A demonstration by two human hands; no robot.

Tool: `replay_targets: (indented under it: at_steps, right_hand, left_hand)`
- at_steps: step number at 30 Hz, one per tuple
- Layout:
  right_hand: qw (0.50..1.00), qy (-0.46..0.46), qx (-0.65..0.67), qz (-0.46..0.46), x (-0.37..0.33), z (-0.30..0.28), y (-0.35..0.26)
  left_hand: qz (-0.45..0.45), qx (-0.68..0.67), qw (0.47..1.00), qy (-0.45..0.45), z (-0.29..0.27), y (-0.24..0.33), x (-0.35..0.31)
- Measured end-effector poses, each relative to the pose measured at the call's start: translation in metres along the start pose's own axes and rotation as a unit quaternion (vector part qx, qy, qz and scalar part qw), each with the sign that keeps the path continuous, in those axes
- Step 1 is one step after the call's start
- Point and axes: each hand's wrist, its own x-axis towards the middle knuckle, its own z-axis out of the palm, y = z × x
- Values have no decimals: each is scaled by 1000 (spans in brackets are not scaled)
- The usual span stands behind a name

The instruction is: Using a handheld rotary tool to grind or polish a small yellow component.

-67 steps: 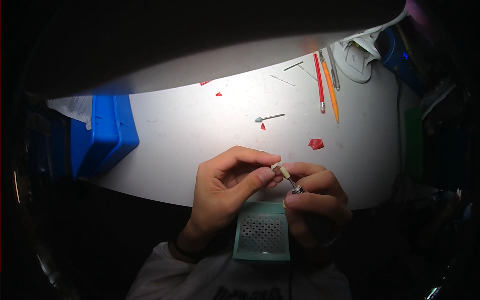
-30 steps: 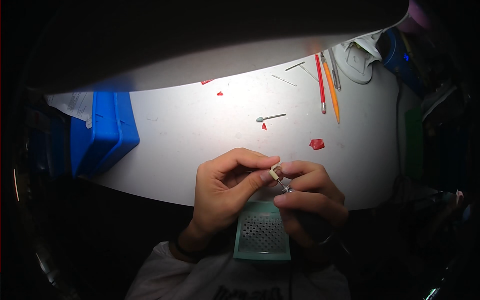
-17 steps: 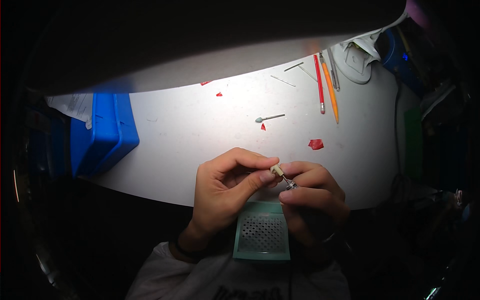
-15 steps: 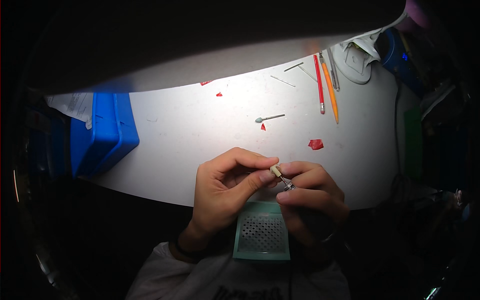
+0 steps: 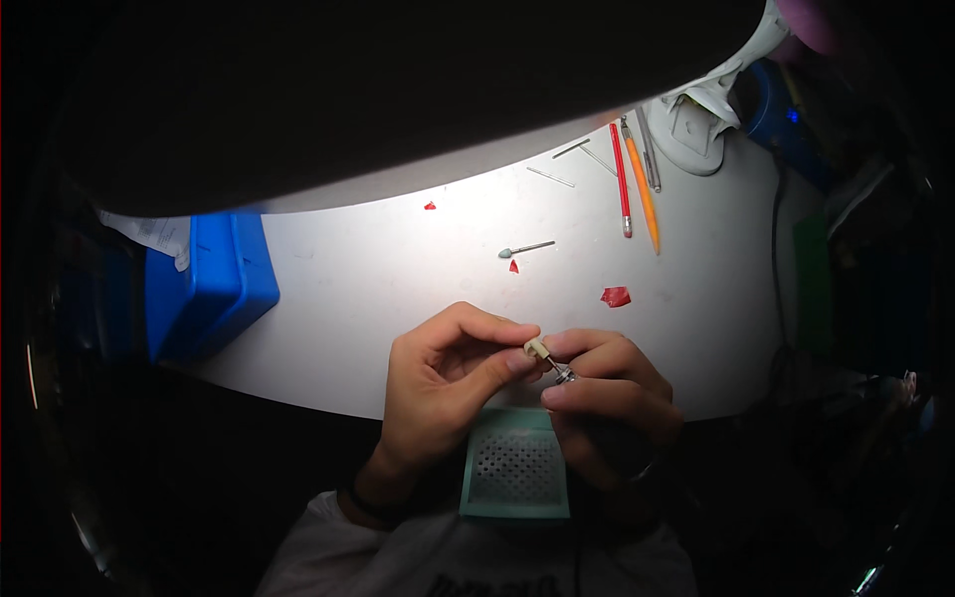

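Observation:
Between the thumb and forefinger of my left hand (image 5: 443, 373) is a small cream-coloured piece (image 5: 537, 348); its exact kind is too small to make out. My right hand (image 5: 617, 383) is closed round a rotary tool handpiece (image 5: 566, 375) with a metal nose. A thin metal shank runs from that nose to the cream piece, and both hands nearly touch there. Most of the handpiece body is dark and hidden by my right fingers. Just below the hands sits a green-framed box with a perforated grille (image 5: 515, 466).
A lamp head (image 5: 398, 129) covers the far side of the white table (image 5: 348, 338). On the table lie a grey-green mounted grinding point (image 5: 524, 249), red scraps (image 5: 616, 297), a red pencil (image 5: 622, 179) and an orange pencil (image 5: 643, 194). Blue bins (image 5: 224, 284) stand at left.
The view has shifted slightly, with the lamp covering more of the table. My hands keep the same hold, and the cream piece appears slightly turned against the shank.

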Motion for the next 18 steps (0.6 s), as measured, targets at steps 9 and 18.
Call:
replay_targets:
  at_steps: [9,18]
  right_hand:
    - [1000,-22,-7,6,4,-4,-6]
    - [1000,9,-2,10,3,3,-4]
  left_hand:
    - [-4,-7,1000,-3,-2,-1,0]
    - [2,-10,1000,-11,-4,-2,1]
